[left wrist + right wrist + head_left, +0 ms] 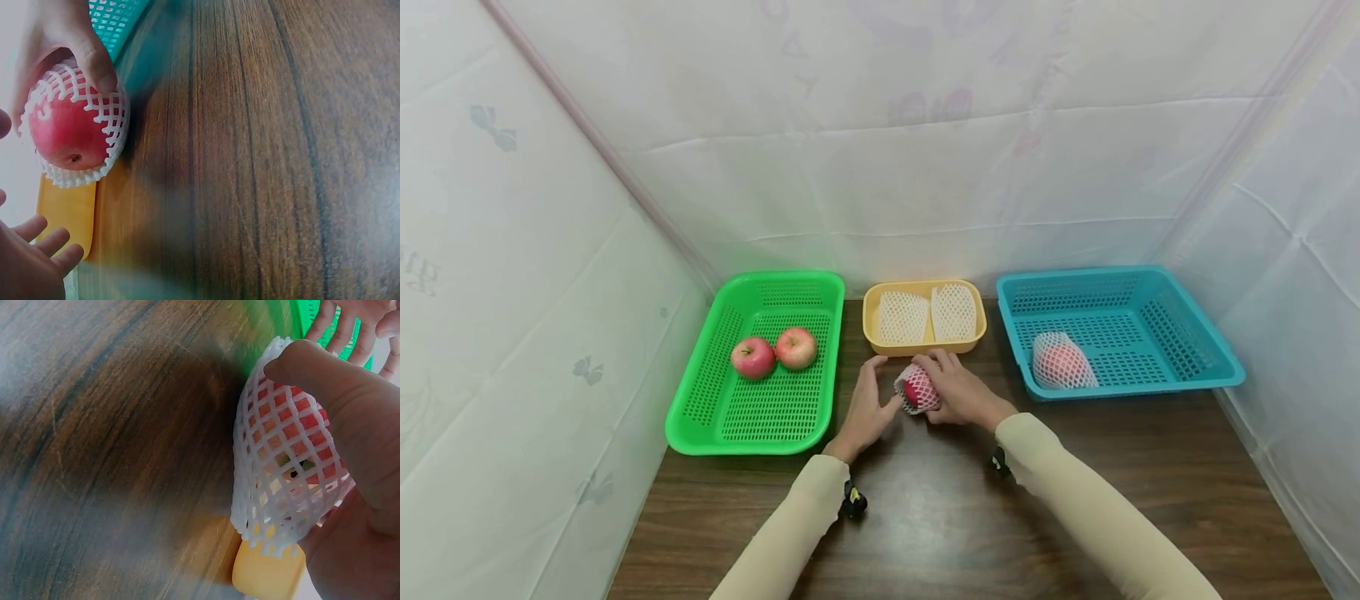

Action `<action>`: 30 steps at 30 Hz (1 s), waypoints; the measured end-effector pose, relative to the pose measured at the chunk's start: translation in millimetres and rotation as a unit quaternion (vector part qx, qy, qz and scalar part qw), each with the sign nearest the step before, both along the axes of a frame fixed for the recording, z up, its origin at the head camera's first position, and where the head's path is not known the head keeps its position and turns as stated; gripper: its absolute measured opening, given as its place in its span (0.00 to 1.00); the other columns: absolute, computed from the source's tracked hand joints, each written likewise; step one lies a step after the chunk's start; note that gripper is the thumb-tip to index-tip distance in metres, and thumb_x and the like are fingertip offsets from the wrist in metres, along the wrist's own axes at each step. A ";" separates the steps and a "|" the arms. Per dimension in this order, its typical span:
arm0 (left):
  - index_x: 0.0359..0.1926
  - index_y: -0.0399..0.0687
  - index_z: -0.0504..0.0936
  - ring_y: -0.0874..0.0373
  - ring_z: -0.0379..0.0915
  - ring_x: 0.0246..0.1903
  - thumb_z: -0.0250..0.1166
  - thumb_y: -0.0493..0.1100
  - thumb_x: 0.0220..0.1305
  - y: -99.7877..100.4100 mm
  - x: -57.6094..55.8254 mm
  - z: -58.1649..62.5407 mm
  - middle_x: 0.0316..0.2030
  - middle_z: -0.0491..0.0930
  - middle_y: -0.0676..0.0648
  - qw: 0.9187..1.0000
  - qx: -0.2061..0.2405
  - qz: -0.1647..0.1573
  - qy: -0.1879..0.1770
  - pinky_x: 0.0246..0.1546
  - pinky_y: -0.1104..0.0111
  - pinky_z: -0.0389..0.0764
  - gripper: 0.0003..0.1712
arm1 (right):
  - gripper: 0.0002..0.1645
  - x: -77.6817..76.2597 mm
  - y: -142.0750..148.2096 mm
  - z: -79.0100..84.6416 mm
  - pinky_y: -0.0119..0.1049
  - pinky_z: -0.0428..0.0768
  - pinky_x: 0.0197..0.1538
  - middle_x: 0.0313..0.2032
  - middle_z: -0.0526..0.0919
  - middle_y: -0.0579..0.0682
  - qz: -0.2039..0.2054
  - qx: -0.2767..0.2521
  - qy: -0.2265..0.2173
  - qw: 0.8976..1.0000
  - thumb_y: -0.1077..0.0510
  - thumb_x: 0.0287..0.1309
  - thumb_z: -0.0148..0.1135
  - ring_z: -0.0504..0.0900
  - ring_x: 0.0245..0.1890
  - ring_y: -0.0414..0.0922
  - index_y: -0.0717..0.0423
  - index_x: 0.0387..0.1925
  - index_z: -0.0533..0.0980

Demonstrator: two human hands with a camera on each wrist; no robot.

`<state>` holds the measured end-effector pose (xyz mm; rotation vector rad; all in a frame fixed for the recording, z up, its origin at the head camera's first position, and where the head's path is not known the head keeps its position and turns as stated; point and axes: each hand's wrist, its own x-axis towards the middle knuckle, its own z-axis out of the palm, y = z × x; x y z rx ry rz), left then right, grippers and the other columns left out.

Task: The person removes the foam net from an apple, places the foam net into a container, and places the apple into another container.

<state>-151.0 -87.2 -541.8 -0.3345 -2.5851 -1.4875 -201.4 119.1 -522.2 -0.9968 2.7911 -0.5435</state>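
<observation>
A red apple (917,390) sits in a white foam net sleeve (262,506), in front of the yellow box. My right hand (957,390) grips the netted apple from the right, its thumb (306,369) lying along the mesh in the right wrist view. In the left wrist view the apple (69,134) shows bare through the sleeve's open end. On the left, my left hand (867,412) is held with fingers spread, apart from the apple in the left wrist view.
A green basket (831,400) on the left holds two bare apples (775,354). The yellow box (871,329) at the back middle holds foam net sleeves (904,317). A blue basket (1210,350) on the right holds one netted apple (1063,362). White sheets (925,183) enclose the wooden table.
</observation>
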 end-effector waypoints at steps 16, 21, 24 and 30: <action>0.68 0.42 0.56 0.40 0.60 0.64 0.64 0.35 0.55 0.3 1.9 1.8 0.64 0.62 0.37 1.000 0.012 -0.003 -0.006 0.64 0.51 0.62 0.41 | 0.60 -0.2 4.4 -0.6 0.49 0.77 0.55 0.62 0.60 0.53 -0.024 -0.014 0.006 1.000 0.48 0.40 0.80 0.64 0.59 0.50 0.44 0.71 0.55; 0.68 0.43 0.56 0.40 0.60 0.64 0.63 0.36 0.54 0.5 1.9 1.3 0.64 0.62 0.37 1.000 0.011 -0.005 -0.007 0.64 0.51 0.62 0.42 | 0.61 -0.6 6.0 -0.7 0.50 0.76 0.56 0.64 0.58 0.53 -0.033 -0.015 0.005 0.999 0.49 0.40 0.80 0.63 0.61 0.51 0.42 0.72 0.54; 0.69 0.39 0.55 0.39 0.60 0.64 0.63 0.35 0.55 0.5 1.1 1.3 0.64 0.61 0.36 1.000 0.015 -0.007 -0.008 0.64 0.49 0.62 0.41 | 0.61 -0.9 7.3 0.2 0.52 0.76 0.57 0.64 0.58 0.54 -0.037 -0.018 0.014 0.999 0.48 0.39 0.80 0.62 0.62 0.52 0.44 0.72 0.54; 0.69 0.35 0.55 0.39 0.60 0.63 0.62 0.34 0.56 0.8 0.3 1.9 0.64 0.61 0.32 1.000 0.016 -0.008 -0.009 0.64 0.48 0.62 0.41 | 0.61 -1.7 9.7 2.3 0.50 0.76 0.57 0.64 0.58 0.54 -0.044 -0.017 0.035 0.998 0.46 0.40 0.79 0.61 0.62 0.53 0.46 0.72 0.54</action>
